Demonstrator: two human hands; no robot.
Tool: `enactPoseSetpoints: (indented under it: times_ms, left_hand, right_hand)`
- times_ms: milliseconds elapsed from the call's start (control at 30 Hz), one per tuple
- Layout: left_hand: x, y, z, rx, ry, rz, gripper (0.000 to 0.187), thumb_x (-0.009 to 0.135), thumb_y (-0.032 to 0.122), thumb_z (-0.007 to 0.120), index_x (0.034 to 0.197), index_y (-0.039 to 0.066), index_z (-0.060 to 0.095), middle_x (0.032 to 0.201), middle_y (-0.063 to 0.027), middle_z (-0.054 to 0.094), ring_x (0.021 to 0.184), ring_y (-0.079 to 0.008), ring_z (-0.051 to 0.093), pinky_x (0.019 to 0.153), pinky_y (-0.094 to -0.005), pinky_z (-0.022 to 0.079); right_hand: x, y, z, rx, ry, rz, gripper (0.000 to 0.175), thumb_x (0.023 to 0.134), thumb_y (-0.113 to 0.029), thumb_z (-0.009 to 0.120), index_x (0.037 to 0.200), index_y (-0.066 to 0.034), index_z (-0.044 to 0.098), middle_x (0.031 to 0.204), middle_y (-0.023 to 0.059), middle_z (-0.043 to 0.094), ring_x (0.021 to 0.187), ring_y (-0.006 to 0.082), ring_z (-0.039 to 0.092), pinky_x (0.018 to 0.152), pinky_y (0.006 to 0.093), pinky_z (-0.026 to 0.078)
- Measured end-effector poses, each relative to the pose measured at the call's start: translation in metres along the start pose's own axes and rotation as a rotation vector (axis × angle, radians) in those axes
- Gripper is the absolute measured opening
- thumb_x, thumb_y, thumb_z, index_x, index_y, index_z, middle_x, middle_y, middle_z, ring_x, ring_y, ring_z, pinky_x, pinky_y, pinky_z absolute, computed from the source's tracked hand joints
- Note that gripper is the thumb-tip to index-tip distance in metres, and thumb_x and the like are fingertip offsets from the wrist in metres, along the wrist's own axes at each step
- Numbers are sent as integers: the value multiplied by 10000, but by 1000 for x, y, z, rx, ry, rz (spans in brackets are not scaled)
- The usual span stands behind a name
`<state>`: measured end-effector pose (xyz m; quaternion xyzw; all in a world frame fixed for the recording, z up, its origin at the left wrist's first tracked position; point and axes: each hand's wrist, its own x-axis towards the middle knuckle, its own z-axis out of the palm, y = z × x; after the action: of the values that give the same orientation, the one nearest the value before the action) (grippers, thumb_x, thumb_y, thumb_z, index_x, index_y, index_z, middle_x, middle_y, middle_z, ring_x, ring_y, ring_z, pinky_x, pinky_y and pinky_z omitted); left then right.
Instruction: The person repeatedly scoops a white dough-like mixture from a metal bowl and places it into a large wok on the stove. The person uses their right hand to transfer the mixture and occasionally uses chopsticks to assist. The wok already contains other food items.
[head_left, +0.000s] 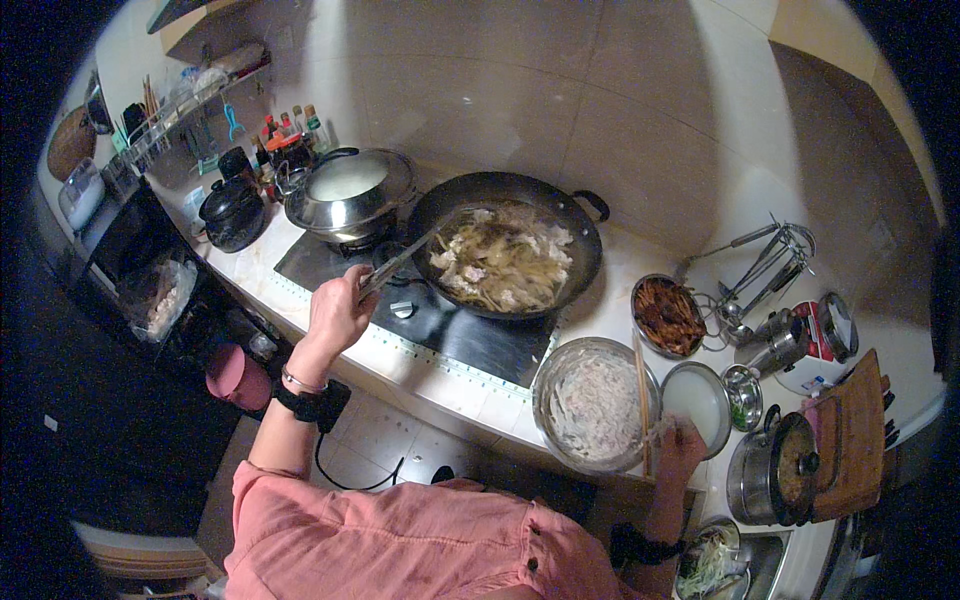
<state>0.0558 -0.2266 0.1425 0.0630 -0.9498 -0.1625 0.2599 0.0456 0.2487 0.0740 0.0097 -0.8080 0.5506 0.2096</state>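
My left hand grips the handle of a metal cooking utensil, whose far end reaches over the left side of a black wok. Pale clumps and yellowish-brown pieces lie in liquid in the wok. My right hand is at the right edge of a steel bowl of pale, sticky mixture, with something pale on its fingers. It is too blurred to tell whether it holds anything. Wooden chopsticks lie across that bowl. A bowl of whitish liquid is just beyond my right hand.
A lidded steel pan stands left of the wok on the black cooktop. On the right are a bowl of reddish-brown strips, a lidded pot, a wooden board and a sink. Bottles stand at the back left.
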Motion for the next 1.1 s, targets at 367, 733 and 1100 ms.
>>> enactPoseSetpoints:
  times_ms: [367, 733, 1100]
  left_hand:
    - [19, -44, 1, 371, 77, 145, 405, 685, 59, 610, 1072, 18, 496, 793, -180, 600, 651, -363, 573, 555, -430, 453]
    - [35, -59, 19, 466, 82, 204, 154, 755, 36, 491, 908, 16, 488, 727, -150, 557, 608, -326, 574, 519, -409, 456]
    - [51, -66, 34, 549, 23, 164, 81, 783, 47, 494, 767, -3, 556, 624, -155, 580, 594, -330, 598, 504, -406, 467]
  right_hand:
    - [0, 28, 6, -58, 93, 23, 140, 769, -107, 605, 815, 24, 623, 652, 60, 593, 537, 146, 529, 497, 314, 454]
    - [-9, -1, 21, -129, -33, 31, 152, 791, -124, 577, 883, -19, 636, 648, 40, 574, 565, 140, 537, 518, 293, 457]
    - [-11, -4, 29, -99, -108, 56, 166, 835, -120, 568, 871, 37, 608, 680, 41, 554, 596, 115, 501, 547, 264, 417]
